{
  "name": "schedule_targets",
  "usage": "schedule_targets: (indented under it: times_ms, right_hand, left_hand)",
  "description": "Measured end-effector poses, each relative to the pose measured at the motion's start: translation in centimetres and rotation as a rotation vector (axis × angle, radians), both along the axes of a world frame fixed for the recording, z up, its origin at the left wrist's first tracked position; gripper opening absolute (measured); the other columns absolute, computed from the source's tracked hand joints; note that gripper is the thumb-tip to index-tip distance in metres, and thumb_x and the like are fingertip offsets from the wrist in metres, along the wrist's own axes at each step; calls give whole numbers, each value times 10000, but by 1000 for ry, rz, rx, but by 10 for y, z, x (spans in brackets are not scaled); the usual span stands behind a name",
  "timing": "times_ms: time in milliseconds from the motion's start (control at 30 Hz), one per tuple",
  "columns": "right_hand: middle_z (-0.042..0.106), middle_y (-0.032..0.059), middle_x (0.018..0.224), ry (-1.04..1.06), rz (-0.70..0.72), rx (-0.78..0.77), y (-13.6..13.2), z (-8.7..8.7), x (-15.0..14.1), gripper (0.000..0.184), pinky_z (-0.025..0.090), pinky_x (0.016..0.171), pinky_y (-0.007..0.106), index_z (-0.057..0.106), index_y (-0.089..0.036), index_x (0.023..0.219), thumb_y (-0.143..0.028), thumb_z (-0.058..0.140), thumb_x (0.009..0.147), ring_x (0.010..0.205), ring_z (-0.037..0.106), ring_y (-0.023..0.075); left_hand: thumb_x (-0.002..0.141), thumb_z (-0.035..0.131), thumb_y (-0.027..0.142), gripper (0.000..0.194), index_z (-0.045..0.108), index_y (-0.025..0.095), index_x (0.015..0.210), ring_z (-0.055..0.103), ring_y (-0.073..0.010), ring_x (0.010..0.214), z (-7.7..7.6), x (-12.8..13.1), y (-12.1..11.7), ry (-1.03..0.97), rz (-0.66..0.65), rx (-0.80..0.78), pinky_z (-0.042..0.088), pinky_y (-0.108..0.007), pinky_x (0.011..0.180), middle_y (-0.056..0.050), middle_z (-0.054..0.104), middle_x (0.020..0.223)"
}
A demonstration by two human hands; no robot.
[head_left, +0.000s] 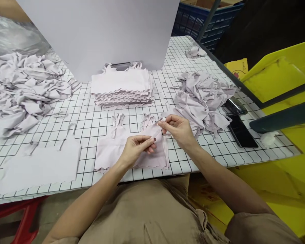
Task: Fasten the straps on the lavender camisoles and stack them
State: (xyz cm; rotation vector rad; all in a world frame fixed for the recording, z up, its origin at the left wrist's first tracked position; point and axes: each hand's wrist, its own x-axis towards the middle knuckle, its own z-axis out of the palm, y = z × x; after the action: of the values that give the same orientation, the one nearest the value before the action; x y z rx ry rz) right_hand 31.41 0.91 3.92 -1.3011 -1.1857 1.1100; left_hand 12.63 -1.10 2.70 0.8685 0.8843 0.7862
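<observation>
Pale pink strappy tops [109, 150] lie in a low stack at the table's front edge, their looped straps pointing away from me. Over this stack, my left hand [137, 147] pinches the edge of a top between thumb and fingers. A little higher and to the right, my right hand [178, 130] pinches the same edge near a strap. The short stretch of cloth between my fingertips looks taut. My fingers partly hide where the strap joins the cloth. To the left, a single pale top [45, 166] lies flat with its straps up.
A neat stack of folded tops [122, 81] stands farther back before a large pale panel [99, 30]. Loose garments are heaped at left [22, 88] and right [200, 98]. A phone [241, 132] lies near the right edge, by yellow bins [282, 74]. Another person's arm [10, 10] shows at upper left.
</observation>
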Motion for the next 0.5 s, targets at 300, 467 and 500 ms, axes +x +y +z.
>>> schedule_targets:
  times_ms: [300,467,500]
  right_hand:
    - [732,65,1135,-473,393,470,-11,1,-3,215,491,1022,475,696,-252,1150,-261,632,944,1207,595,246]
    - [715,30,773,-478,326,451,-4,-11,-10,87,521,753,373,759,-230,904,-235,673,921,814,609,191]
    - [708,26,748,-474,308,441,-2,-12,-9,89,513,740,369,758,-229,861,-226,683,910,795,604,188]
  left_hand:
    - [758,812,380,243,773,143,795,601,-114,600,7,-12,10,182,17,248,501,-238,564,-35,702,688]
    - [870,695,351,197,731,161,836,633,-144,687,1,-17,18,293,48,383,523,-274,631,-38,701,758]
    - [884,680,332,170,718,170,848,637,-155,731,-2,-20,19,360,56,471,526,-292,669,-42,704,800]
